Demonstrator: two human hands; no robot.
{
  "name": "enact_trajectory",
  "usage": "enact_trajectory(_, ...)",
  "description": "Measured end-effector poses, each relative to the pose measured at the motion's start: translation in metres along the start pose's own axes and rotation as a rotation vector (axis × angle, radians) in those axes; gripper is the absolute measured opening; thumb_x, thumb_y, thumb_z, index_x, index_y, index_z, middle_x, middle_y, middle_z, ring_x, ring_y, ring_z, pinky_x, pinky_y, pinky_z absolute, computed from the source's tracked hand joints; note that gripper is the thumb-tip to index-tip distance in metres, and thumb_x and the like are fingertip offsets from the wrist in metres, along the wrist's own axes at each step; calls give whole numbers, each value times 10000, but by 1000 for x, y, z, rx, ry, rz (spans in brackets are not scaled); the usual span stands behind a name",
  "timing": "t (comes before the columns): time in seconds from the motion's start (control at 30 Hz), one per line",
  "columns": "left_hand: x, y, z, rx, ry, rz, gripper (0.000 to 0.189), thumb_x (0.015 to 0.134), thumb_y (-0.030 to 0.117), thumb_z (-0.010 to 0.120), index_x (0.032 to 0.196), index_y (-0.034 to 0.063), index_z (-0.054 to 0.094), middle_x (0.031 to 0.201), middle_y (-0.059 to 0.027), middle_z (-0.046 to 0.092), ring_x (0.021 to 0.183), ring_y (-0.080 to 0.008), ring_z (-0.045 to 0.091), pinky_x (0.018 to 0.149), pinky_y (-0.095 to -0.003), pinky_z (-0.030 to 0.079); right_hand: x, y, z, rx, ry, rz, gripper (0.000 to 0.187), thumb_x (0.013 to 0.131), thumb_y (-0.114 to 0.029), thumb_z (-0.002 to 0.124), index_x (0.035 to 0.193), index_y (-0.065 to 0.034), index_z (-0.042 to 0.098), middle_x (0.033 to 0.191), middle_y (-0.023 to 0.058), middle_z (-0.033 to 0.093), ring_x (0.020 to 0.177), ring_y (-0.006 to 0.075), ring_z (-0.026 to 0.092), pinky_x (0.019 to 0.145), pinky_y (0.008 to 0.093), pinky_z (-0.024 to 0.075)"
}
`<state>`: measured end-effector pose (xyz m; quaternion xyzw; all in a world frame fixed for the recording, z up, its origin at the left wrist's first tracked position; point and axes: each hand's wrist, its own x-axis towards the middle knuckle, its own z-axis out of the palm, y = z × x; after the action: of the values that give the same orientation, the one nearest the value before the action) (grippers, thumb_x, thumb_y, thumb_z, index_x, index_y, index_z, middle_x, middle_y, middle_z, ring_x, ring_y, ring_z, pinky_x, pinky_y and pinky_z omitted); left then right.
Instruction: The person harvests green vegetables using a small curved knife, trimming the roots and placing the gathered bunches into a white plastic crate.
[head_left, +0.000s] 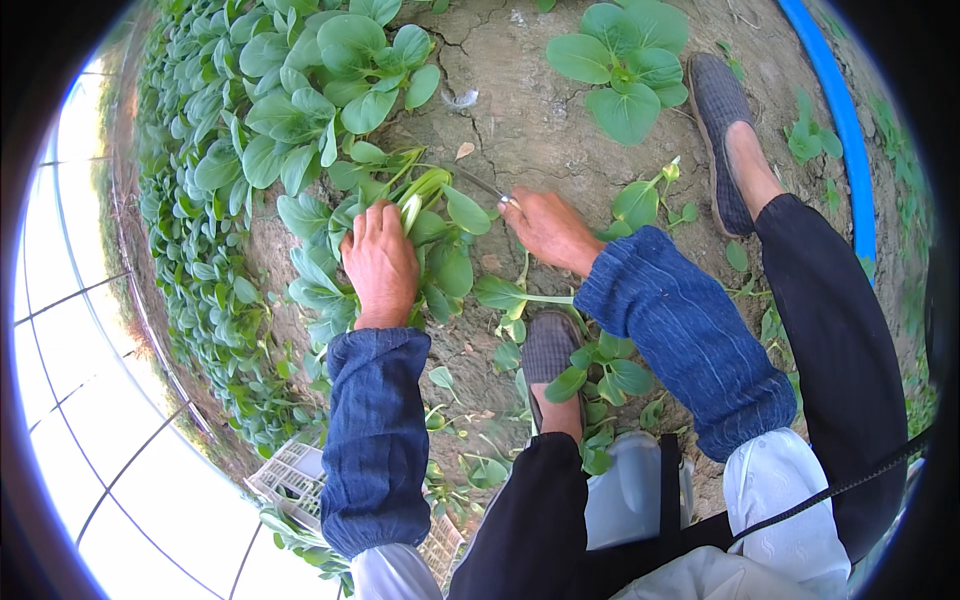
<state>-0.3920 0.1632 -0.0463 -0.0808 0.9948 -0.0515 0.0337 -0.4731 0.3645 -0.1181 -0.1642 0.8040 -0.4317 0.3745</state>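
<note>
My left hand (382, 259) is closed around the stems of a leafy green plant (454, 266), whose pale stem base shows beside my fingers. To the right of it, my right hand (551, 225) grips the handle of a thin-bladed knife (476, 180). The blade points up and left, its far end close to the plant's pale green stalks. Rooted leafy greens (300, 127) stand just above and left of my left hand. My palm and most of the knife's handle are hidden from view.
A separate leafy plant (626, 64) grows on the cracked soil (517, 127). My shoes (551, 349) rest among small plants and cut leaves. A blue hose (847, 142) runs along the right. Plastic crates (289, 480) stand lower left; a translucent plastic container (626, 487) is between my legs.
</note>
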Motion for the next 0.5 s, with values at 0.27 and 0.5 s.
enact_trajectory(0.27, -15, -10, 17, -278, -25, -171, 169, 813, 55, 596, 972, 42, 542, 970, -142, 610, 948, -358, 581, 771, -476, 472, 5, -7, 3, -24, -110, 95, 378, 984, -322, 445, 1020, 20, 601, 830, 262, 652, 806, 447, 639, 777, 510, 496)
enact_trajectory(0.5, -26, -13, 18, -699, 0, -391, 114, 882, 80, 620, 944, 1, 568, 776, -147, 609, 722, -260, 587, 706, -371, 467, 8, 5, 15, -477, -64, -93, 340, 981, -294, 456, 1067, 2, 601, 824, 205, 664, 715, 366, 658, 658, 459, 537)
